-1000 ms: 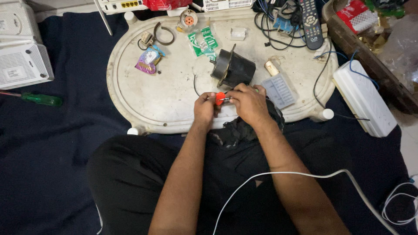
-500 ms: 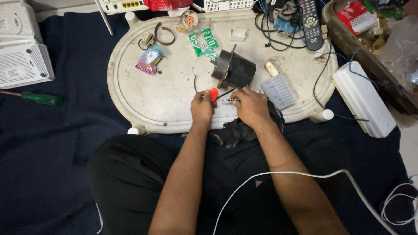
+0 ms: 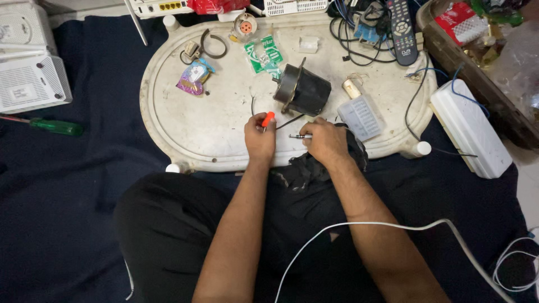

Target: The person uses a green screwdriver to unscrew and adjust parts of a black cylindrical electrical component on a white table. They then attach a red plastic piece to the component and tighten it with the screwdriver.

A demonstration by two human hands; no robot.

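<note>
The person sits on a dark blue cloth (image 3: 84, 185) with both arms stretched forward over the near edge of a white oval plastic tray (image 3: 185, 134). The left hand (image 3: 259, 139) is curled shut around a small tool with an orange plastic tip (image 3: 268, 118), and only that tip pokes out above the fist. The right hand (image 3: 324, 140) is closed too, pinching a thin shiny metal rod (image 3: 299, 136) that points across at the left hand (the two hands are near but not touching). Under the right wrist lies a crumpled black cloth (image 3: 306, 168), hanging over the near edge of the tray.

Just past the hands, near the middle of the tray, lies a round dark metal motor (image 3: 303, 90) on its side, with a thin black wire (image 3: 289, 120) running from it toward the hands. To its right sits a clear ribbed plastic box (image 3: 361, 116). At the far edge lie a green and white packet (image 3: 264, 55) and a shiny purple wrapper (image 3: 193, 78). A green-handled screwdriver (image 3: 53, 126) rests on the cloth, well left of the tray. A white cord (image 3: 387, 225) crosses the person's lap.
</note>
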